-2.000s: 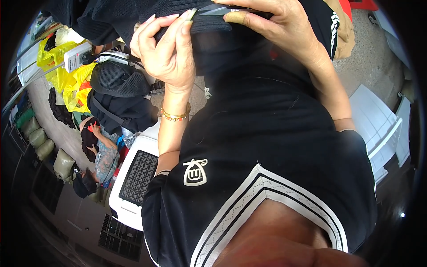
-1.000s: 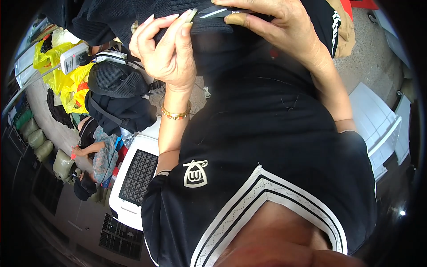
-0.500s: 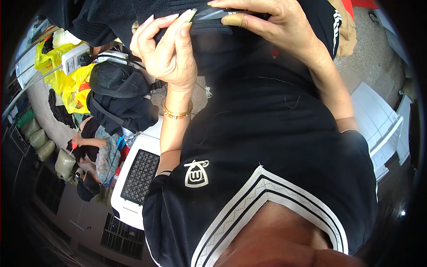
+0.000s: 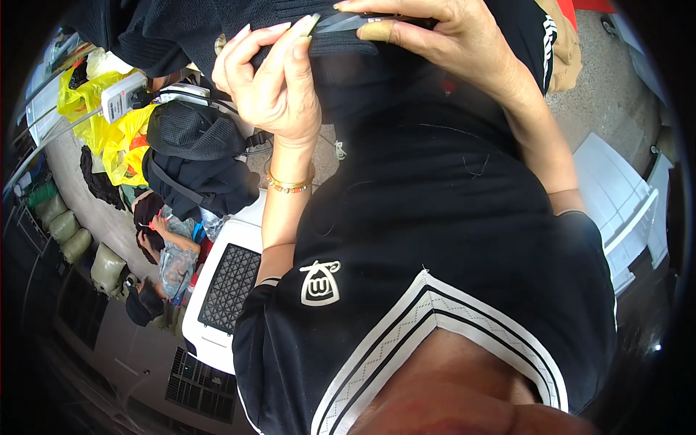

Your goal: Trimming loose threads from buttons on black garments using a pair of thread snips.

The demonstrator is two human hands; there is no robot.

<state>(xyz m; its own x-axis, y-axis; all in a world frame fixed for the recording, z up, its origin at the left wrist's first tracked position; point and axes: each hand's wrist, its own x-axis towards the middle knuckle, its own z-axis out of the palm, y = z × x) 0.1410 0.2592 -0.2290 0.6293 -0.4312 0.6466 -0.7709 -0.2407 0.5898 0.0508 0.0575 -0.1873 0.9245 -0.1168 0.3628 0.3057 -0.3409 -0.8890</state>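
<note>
My right hand (image 4: 442,32) comes in at the top, its thumb wrapped in tan tape. Between thumb and forefinger it grips what look like thread snips (image 4: 341,25), with pale, pointed blades aimed left. My left hand (image 4: 272,80) faces them with fingertips pinched close to the blade tips. A greenish edge shows at those fingertips, too small to make out. Beneath both hands a dark knitted garment (image 4: 188,36) spreads over my lap, ribbed along its edge. Its far part runs out of the picture.
On the left are yellow plastic bags (image 4: 127,145), a white power strip (image 4: 123,94), a black backpack (image 4: 196,167) and a white chair (image 4: 217,290). Another person (image 4: 174,254) sits beyond, holding something dark. White panels (image 4: 609,196) stand at the right.
My right hand has shifted slightly left with the snips, and the blades look nearer together. My left hand stays almost still. The other person's arms have moved in closer.
</note>
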